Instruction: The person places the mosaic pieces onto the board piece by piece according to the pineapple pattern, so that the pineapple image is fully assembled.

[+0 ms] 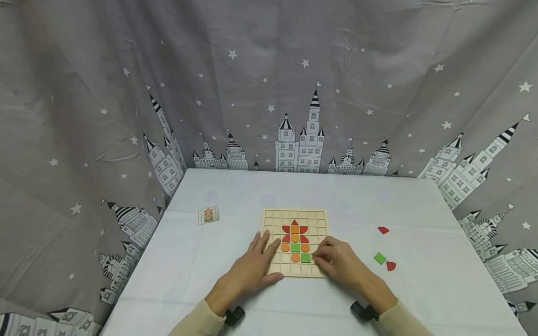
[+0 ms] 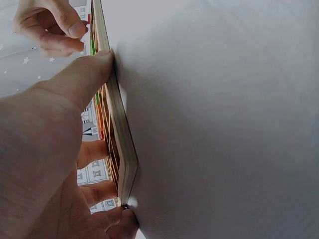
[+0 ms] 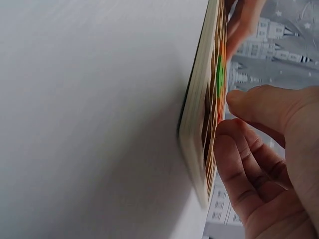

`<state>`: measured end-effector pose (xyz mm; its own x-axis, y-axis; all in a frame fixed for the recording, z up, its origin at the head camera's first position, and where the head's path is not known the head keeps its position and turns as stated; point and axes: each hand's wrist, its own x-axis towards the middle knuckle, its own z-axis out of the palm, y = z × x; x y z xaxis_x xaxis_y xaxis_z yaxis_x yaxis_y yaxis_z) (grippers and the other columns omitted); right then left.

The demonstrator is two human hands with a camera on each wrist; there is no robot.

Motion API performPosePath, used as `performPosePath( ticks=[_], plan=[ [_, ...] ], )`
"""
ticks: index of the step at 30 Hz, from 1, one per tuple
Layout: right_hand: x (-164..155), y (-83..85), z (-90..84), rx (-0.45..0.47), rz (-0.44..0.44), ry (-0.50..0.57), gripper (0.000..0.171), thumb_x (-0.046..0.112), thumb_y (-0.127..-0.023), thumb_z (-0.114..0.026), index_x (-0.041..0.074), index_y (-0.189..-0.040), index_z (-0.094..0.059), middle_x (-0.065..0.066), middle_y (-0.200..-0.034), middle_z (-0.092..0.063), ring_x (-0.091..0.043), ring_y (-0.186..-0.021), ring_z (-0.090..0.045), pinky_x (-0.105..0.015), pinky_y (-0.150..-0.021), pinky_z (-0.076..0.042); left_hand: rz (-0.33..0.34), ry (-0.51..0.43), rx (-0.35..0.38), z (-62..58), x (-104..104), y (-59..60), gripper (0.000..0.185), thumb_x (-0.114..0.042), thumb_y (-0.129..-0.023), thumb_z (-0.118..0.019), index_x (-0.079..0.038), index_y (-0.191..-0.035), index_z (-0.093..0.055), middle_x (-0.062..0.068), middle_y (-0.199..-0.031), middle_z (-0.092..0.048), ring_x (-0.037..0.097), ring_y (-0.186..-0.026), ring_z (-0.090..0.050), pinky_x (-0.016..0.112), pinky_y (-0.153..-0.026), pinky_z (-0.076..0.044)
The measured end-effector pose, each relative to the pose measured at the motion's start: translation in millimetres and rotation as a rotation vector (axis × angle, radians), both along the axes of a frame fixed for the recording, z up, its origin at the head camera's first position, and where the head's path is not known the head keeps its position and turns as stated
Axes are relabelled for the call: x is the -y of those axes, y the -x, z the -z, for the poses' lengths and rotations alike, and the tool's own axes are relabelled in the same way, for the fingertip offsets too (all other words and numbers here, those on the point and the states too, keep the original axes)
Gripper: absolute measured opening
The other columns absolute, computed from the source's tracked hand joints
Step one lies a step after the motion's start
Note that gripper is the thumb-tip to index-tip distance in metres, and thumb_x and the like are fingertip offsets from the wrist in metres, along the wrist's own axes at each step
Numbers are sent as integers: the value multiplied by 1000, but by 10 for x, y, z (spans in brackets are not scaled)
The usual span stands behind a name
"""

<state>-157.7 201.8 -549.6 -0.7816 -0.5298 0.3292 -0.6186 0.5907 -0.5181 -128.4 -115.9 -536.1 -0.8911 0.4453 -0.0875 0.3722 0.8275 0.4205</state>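
The left hand (image 1: 254,267) is held with fingers spread; the right hand (image 1: 339,259) is curled, its grip hard to tell.

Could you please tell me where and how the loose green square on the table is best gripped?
Probably pinch the green square by its upper-right and lower-left edges, in the head view, coming from above. It appears to lie flat on the table, so its thin edges offer the hold, and a red piece sits close by its lower-right side.
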Motion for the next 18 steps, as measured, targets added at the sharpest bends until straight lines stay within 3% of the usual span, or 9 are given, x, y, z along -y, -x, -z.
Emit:
performPosePath(
  ticks=[12, 18],
  plan=[
    [-566, -89, -46, -117, 175, -9, 27, -2, -85, -101, 10, -107, -91, 2, -104, -77, -10, -84, -70, -25, -71, -61, 4, -1, 16, -19, -11, -5, 99, -58, -105, -85, -11, -181, -43, 28, -191, -28, 59, -177, -27, 70, -117, -61],
    [-891, -146, -91, 6, 345, -97, 33, 8, -89, -102, 12, -119, -90, -1, -112, -77, -12, -88, -67, -26, -73, -56, -5, -5, 23, -30, -13, -5, 99, -58, -104, -85, -11, -181, -43, 28, -191, -27, 58, -177, -26, 71, -115, -61]
  ],
)
